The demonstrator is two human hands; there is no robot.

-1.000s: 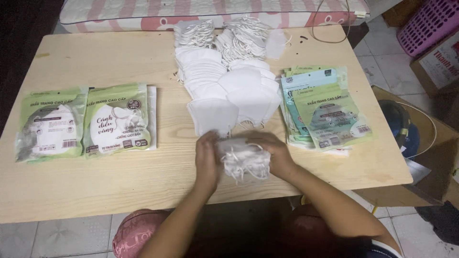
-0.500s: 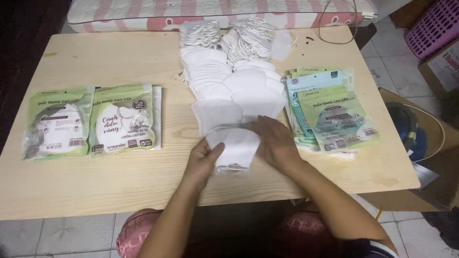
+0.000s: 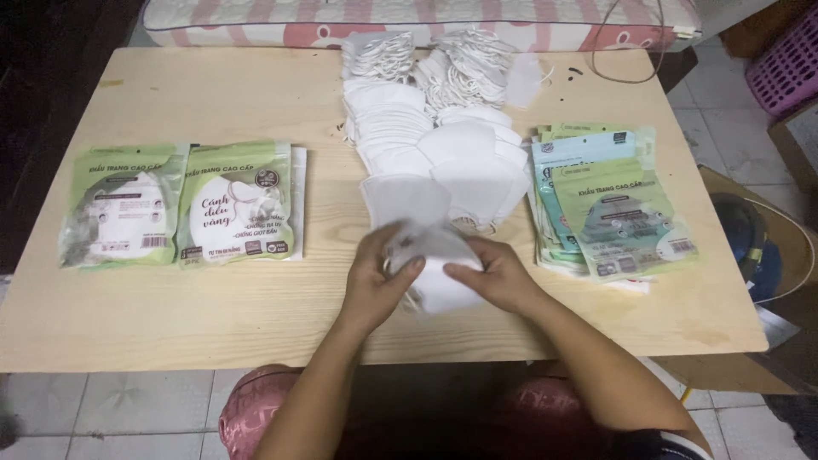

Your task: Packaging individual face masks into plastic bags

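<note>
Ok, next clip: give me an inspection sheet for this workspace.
Surface: light wooden table, bare at the front left.
Job's things: small stack of white masks held between both hands.
Clutter: rows of loose white masks; two filled green packets on the left; pile of flat green packets on the right.
Grippers: left hand and right hand both closed on the stack.
Cables: thin dark cord looping at the far right corner.
Surroundings: pink patterned cushion behind the table; tiled floor; purple basket.

White masks (image 3: 430,162), green-and-white packets (image 3: 179,204), pale wooden table (image 3: 213,94), perhaps pink-striped cushion (image 3: 256,15).
</note>
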